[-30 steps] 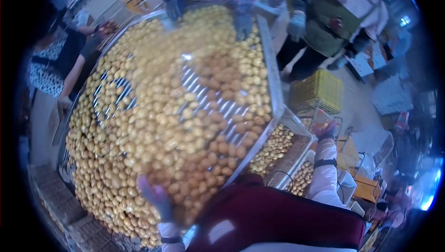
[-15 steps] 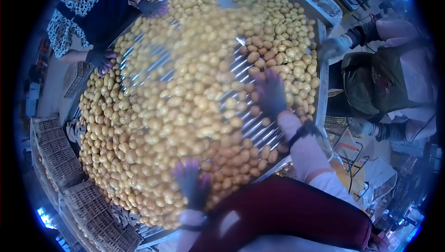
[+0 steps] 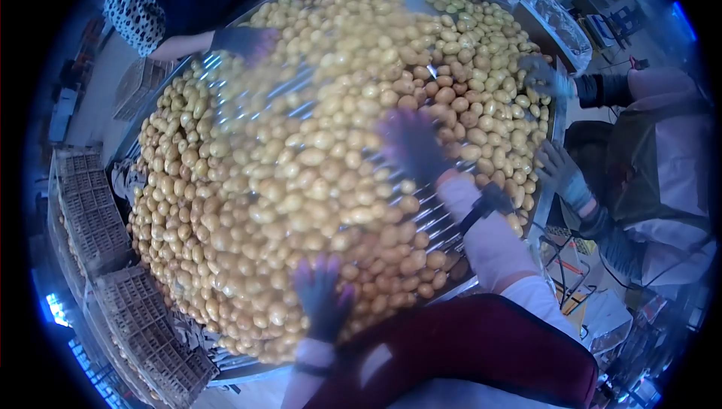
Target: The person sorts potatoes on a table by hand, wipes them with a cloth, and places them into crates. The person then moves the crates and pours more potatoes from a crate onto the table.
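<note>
Many pale yellow potatoes (image 3: 301,183) cover a table of metal rollers (image 3: 425,213), which shows through in patches. At the near edge my left hand (image 3: 325,300), in a dark glove with purple fingertips, lies on the potatoes with its fingers spread. My right hand (image 3: 414,146), gloved the same way, reaches farther in beside the bare rollers. It is smeared by motion, but its fingers look stretched out over the potatoes; nothing is seen gripped. Browner potatoes (image 3: 391,266) lie between my two hands.
Across the table, a co-worker's gloved hand (image 3: 244,42) reaches over the potatoes. At the right edge is another person's gloved hand (image 3: 562,172). Plastic crates (image 3: 90,202) stand along the left, and a lined bin (image 3: 553,29) is at the far right corner.
My right hand has moved left and slightly back toward the table's middle. My left hand stays about where it was. Both co-workers' hands have shifted farther over the potatoes.
</note>
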Tool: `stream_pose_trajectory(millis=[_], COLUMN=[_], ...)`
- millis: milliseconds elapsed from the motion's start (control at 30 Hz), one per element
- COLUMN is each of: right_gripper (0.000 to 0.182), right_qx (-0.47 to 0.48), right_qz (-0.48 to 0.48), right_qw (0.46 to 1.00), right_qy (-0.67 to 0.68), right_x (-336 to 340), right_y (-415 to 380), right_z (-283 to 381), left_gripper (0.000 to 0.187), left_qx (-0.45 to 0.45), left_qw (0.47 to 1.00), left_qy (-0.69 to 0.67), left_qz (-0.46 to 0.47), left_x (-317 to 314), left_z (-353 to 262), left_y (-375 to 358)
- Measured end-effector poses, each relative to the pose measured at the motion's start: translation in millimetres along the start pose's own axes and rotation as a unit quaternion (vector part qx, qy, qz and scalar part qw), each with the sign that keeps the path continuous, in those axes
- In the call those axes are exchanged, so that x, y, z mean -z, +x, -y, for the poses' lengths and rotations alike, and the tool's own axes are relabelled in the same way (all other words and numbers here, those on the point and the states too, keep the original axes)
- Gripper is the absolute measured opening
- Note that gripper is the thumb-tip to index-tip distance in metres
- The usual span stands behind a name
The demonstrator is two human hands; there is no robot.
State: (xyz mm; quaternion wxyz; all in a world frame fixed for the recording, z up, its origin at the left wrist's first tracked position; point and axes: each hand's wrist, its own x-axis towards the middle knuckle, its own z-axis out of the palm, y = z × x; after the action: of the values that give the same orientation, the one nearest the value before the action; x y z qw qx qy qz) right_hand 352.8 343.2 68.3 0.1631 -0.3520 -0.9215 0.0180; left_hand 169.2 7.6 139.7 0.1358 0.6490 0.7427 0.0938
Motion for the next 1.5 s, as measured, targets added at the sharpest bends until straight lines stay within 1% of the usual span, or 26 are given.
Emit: stream_pose_trajectory(millis=[33,67,100,200,267,300,333,367,467,567,667,767,867,900,933,967,1000,1100,1200,1233,1333,1367,1400,1433,1467,1500], right_gripper=[0.048,0.048,0.053,0.055,0.048,0.040,0.034,0.034,0.035,0.036,0.032,0.035,0.035,0.036,0.037,0.038,0.038,0.040,0.038,0.037,0.037,0.039,0.041,0.040,0.041,0.042], right_qx=[-0.044,-0.058,-0.072,-0.151,-0.120,-0.121,0.009,-0.022,-0.163,-0.123,-0.038,-0.039,-0.018,-0.093,-0.168,-0.242,-0.214,-0.112,0.065,0.058,0.065,0.086,0.140,0.104,0.057,-0.128], right_qz=[-0.031,-0.009,0.003,-0.036,-0.190,-0.123,-0.107,-0.039,-0.001,0.075,0.096,0.114,0.041,0.002,-0.036,-0.074,-0.080,-0.088,-0.086,-0.065,-0.039,-0.051,0.028,0.043,0.012,0.151], right_qw=[0.996,0.998,0.994,0.985,0.974,0.982,0.985,0.975,0.923,0.932,0.943,0.925,0.938,0.925,0.903,0.875,0.889,0.915,0.906,0.909,0.946,0.970,0.978,0.984,0.996,0.977], right_qy=[-0.076,-0.016,-0.083,-0.082,-0.006,0.073,0.134,0.216,0.347,0.333,0.317,0.359,0.343,0.369,0.393,0.413,0.397,0.378,0.408,0.407,0.315,0.220,0.155,0.136,0.064,0.084], right_x=[-27,-21,-5,10,9,0,-22,5,-28,-26,-42,-41,-45,-36,-17,2,13,58,133,133,94,68,70,53,58,53], right_y=[-10,-22,-25,-25,-21,-24,-29,-27,-32,-23,-38,-47,-70,-75,-82,-86,-90,-113,-116,-123,-152,-172,-179,-188,-191,-184], right_z=[-30,-61,-75,-68,-36,-15,-3,33,61,59,54,64,65,73,85,97,107,157,227,230,213,190,160,132,117,101], left_gripper=[0.066,0.067,0.067,0.068,0.072,0.074,0.074,0.074,0.072,0.071,0.070,0.067,0.064,0.063,0.062,0.061,0.061,0.059,0.052,0.037,0.024,0.023,0.024,0.025,0.026,0.030], left_qx=[0.004,0.006,0.007,0.006,0.003,0.003,-0.002,-0.008,-0.019,-0.021,-0.027,-0.027,-0.030,-0.032,0.001,0.033,0.063,0.147,0.098,0.168,0.220,0.290,0.271,0.253,0.234,0.192], left_qw=[1.000,1.000,1.000,1.000,1.000,1.000,1.000,1.000,1.000,0.998,0.997,0.996,0.996,0.996,0.989,0.961,0.913,0.660,0.524,0.454,0.310,0.442,0.467,0.489,0.511,0.632], left_qy=[0.001,0.001,0.000,-0.006,0.002,0.007,0.005,0.003,-0.006,0.006,0.036,0.048,0.035,0.026,-0.115,-0.253,-0.388,-0.731,-0.846,-0.874,-0.925,-0.843,-0.838,-0.831,-0.824,-0.745], left_qz=[0.005,0.005,0.003,-0.005,0.013,0.022,0.015,0.009,-0.022,-0.050,-0.063,-0.071,-0.077,-0.081,-0.093,-0.102,-0.110,-0.097,-0.007,-0.043,-0.016,-0.096,-0.085,-0.075,-0.065,-0.088], left_x=[2,1,1,2,3,3,2,0,-2,-6,-11,-17,-21,-21,-18,-13,-6,17,38,41,13,22,22,22,20,17], left_z=[0,-1,-2,-3,-1,-1,0,2,5,3,5,6,9,10,6,-1,-12,-41,-50,-56,-7,-11,-4,9,18,23], left_y=[-3,-2,-1,-1,-2,-3,-5,-6,-10,-10,-9,-10,-15,-16,-16,-17,-16,-24,-21,-10,-31,-32,-38,-46,-54,-62])
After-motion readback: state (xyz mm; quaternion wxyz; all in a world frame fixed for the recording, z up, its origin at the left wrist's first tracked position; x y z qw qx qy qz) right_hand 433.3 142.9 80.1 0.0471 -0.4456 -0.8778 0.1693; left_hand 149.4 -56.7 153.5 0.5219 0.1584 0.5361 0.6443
